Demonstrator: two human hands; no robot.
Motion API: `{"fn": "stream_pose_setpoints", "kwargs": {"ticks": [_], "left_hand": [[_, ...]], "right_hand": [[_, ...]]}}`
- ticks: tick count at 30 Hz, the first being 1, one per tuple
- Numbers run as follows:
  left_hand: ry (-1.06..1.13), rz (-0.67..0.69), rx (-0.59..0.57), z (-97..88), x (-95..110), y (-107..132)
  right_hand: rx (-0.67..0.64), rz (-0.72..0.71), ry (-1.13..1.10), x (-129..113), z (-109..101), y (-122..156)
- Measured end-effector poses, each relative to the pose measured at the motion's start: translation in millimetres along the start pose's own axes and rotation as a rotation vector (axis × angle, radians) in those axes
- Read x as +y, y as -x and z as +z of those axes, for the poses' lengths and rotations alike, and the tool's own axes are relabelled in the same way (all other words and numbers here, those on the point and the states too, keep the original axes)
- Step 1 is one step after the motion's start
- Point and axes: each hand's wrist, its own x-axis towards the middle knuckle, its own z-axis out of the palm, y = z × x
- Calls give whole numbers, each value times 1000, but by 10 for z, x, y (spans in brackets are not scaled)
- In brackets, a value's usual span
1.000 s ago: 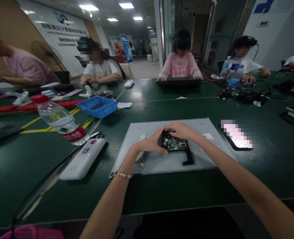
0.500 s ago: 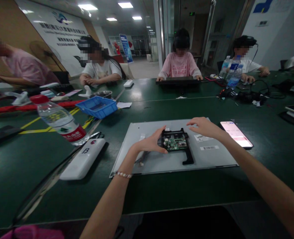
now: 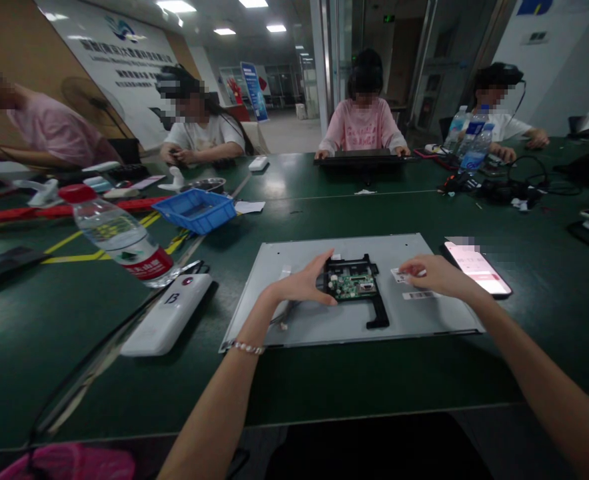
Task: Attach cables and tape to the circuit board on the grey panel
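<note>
A green circuit board (image 3: 353, 285) sits in a black plastic bracket (image 3: 380, 312) on the back of a flat grey display panel (image 3: 319, 327). My left hand (image 3: 302, 283) grips the bracket's left side, with fingers at its upper edge and the thumb at its lower edge. Right of the bracket, my right hand (image 3: 437, 275) hovers by a white label (image 3: 400, 275) on the panel. Its fingers are bent together in a pinch; a small pale bit shows at the fingertips, too small to name. Thin cables (image 3: 282, 320) lie partly hidden under my left wrist.
A lit phone (image 3: 477, 270) lies right of the panel. To the left are a white power bank (image 3: 169, 313), a tilted-looking water bottle (image 3: 119, 237) and a blue basket (image 3: 197, 212). Several people sit around the green table (image 3: 364, 380), one behind a dark screen (image 3: 362, 162).
My right hand has moved right and down, from above the bracket's upper right corner to the label, and its spread fingers have closed. My left hand stays on the bracket.
</note>
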Motion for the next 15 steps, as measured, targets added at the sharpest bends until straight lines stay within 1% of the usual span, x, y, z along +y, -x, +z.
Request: {"fn": "stream_pose_setpoints", "kwargs": {"ticks": [4, 10, 15], "left_hand": [[0, 6, 5, 7, -11, -7], [-11, 18, 4, 13, -3, -16], [-14, 19, 7, 15, -17, -10]], "right_hand": [[11, 6, -37, -38, 7, 20], [57, 33, 33, 15, -38, 28], [64, 18, -4, 39, -65, 21]]}}
